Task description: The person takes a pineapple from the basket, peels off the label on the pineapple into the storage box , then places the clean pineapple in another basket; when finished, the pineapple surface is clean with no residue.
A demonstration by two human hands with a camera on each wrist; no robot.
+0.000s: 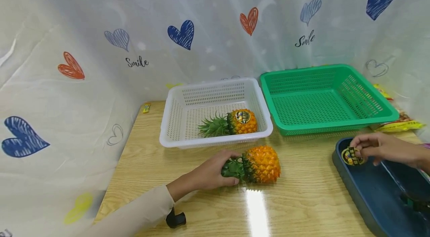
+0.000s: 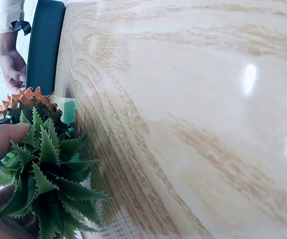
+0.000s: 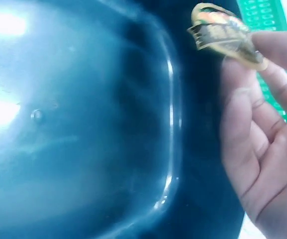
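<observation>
My left hand point(image 1: 215, 171) grips the green leafy crown of a small orange pineapple point(image 1: 263, 164) lying on its side on the table. In the left wrist view the thumb presses against the spiky leaves point(image 2: 48, 174). Over the far end of a dark blue tray point(image 1: 349, 186), my right hand point(image 1: 386, 148) pinches a round gold-and-black sticker point(image 1: 350, 156) between thumb and fingers. The right wrist view shows that sticker point(image 3: 228, 35) held by its edge. Another pineapple point(image 1: 250, 127), bearing a similar sticker point(image 1: 242, 117), lies in the white basket point(image 1: 215, 142).
A green basket point(image 1: 339, 125) stands right of the white one, against the curtain. Yellow packets point(image 1: 399, 126) lie beside it. A small yellow wrapper point(image 1: 146, 108) is at the table's far left corner. A black object point(image 1: 175, 219) sits near my left forearm.
</observation>
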